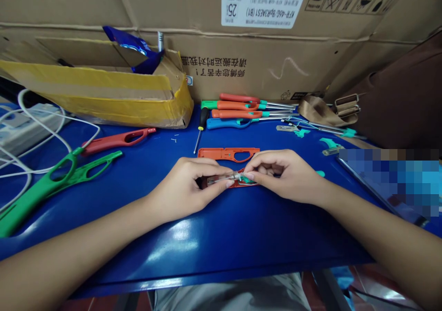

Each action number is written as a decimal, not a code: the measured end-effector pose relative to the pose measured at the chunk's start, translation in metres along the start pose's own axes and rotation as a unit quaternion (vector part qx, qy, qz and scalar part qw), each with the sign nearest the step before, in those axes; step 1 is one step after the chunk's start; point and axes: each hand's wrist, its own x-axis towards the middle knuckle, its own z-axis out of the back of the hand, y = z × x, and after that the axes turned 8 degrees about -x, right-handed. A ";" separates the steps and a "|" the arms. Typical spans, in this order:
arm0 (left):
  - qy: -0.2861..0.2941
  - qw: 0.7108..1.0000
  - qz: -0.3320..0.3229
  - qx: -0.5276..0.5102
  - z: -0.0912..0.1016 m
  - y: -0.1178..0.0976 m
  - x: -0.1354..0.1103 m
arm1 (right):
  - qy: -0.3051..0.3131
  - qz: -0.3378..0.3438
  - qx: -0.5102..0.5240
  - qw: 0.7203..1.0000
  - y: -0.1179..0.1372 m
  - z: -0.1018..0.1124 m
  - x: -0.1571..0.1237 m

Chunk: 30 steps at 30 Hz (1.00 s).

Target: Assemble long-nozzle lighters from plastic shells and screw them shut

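Work partway, we judge: left hand (191, 182) pinches clear plastic tube (221, 178), right hand (288, 175) pinches green plastic fitting (245, 179), our side of looped orange plastic handle half (214, 153), lying unjoined.

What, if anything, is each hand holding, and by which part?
Left hand holds a clear tube by its long sides. Right hand is at the teal piece; whether it grips that cannot be told.

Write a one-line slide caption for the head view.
Left hand holding a clear part, right hand at a teal piece, over a blue table; orange casing half and screwdriver beyond.
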 end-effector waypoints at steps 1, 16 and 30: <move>0.001 1.000 -0.001 0.000 0.000 0.000 0.000 | 0.000 0.001 -0.004 1.000 0.000 0.000 0.000; 0.003 0.988 -0.127 0.089 -0.001 0.003 -0.003 | -0.014 -0.031 -0.028 0.999 0.007 -0.003 -0.002; 0.010 0.987 -0.127 0.100 -0.002 0.001 -0.002 | -0.021 -0.028 -0.022 0.999 0.008 -0.003 0.000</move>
